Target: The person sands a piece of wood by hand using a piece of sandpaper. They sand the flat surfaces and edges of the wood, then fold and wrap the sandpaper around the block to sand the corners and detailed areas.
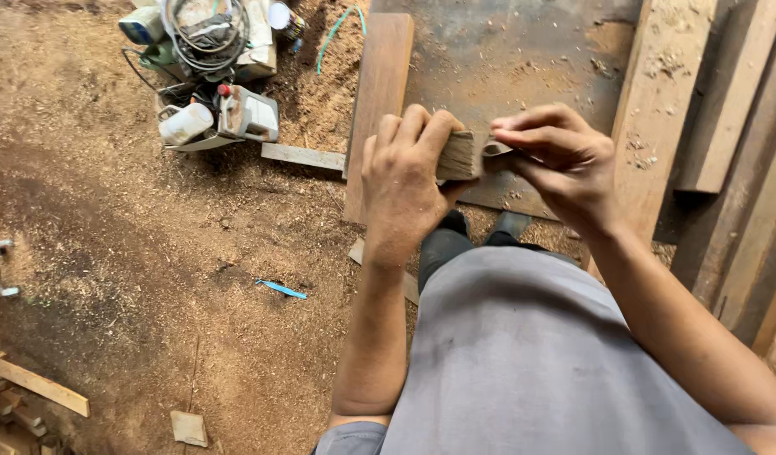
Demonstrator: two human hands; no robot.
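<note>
In the head view, a small wooden block (460,155) was held up in front of the person, above the knees and over the sawdust floor (110,219). It looked pale grey-brown, with a rough sawn end face and straight edges; only its right end showed past the fingers. The left hand (405,181) wrapped over it from the left, its grip closed around the block. The right hand (560,164) met the block's right end, its grip pinching a small dark folded piece (495,152) against the wood; what that piece was could not be told.

Beyond the hands lay a reddish plank (381,93) pointing far, beside a broad dark board (506,59) dusted with shavings. More planks (725,109) were stacked at the right. At the far left sat a heap of tools (211,76): coiled cable, a white container, a grey power tool. A blue strip (280,289) lay on the floor near the left forearm, and wood offcuts (34,388) lay at the near left. Grey trousers (531,354) filled the near foreground.
</note>
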